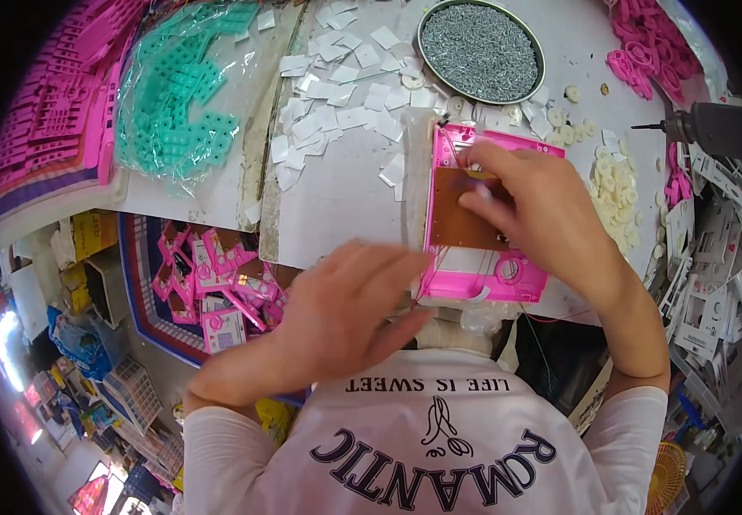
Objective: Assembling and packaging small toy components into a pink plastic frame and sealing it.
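My right hand [534, 202] is right over the brown board [461, 227] in the pink case [465, 279], at the table's [332, 206] near edge, thumb and fingertip drawn close; whether they pinch anything, I can't tell! And my left hand [349, 300], blurred, fingers stretched, comes up at the case's left edge. Toward the far edge, a round dish [421, 47] full of screws [478, 51], white cards [307, 129] scattered left of it! Green pieces [178, 142] bagged toward the far left corner, cream rings [615, 193] right of the case, a driver [714, 127] at the right edge!
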`<state>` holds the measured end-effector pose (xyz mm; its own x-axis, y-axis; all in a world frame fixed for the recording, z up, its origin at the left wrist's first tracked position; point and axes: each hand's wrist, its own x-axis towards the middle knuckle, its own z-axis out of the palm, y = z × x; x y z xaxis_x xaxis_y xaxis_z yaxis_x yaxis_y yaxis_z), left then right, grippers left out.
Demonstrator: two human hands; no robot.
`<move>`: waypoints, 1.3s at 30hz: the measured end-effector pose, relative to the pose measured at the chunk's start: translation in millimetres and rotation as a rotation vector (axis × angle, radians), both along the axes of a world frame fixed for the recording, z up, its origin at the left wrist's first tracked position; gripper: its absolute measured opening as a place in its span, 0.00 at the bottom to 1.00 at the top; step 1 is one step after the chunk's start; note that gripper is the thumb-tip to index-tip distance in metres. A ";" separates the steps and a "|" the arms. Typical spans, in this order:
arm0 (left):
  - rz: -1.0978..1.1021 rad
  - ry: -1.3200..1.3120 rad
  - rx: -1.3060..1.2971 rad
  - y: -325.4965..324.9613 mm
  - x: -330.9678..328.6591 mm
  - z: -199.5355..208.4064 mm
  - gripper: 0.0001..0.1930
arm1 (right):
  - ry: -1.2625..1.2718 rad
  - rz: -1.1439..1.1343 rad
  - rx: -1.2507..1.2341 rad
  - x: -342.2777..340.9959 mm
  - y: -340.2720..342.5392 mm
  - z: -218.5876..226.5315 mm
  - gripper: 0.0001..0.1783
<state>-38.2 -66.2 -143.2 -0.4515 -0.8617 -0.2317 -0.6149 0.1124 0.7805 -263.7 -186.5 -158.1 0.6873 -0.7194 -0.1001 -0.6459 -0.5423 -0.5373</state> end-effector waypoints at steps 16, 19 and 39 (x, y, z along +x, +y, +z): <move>-0.373 -0.243 -0.561 -29.6 -10.8 -24.9 0.33 | 0.101 0.098 -0.270 -9.4 73.4 -0.5 0.29; -0.445 -0.281 -0.542 -41.2 -12.5 -12.5 0.27 | 0.095 0.127 -0.288 -7.9 67.2 5.5 0.28; -0.165 -0.504 -0.798 -253.1 -36.0 -66.3 0.12 | -0.892 -0.515 -0.732 -82.6 -78.1 65.6 0.15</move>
<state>-74.2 -319.3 -209.5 -0.5887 -0.7842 0.1964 -0.7867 0.6116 0.0841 -346.3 -264.6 -92.5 -0.0655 -0.6138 0.7867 -0.4388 -0.6904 -0.5752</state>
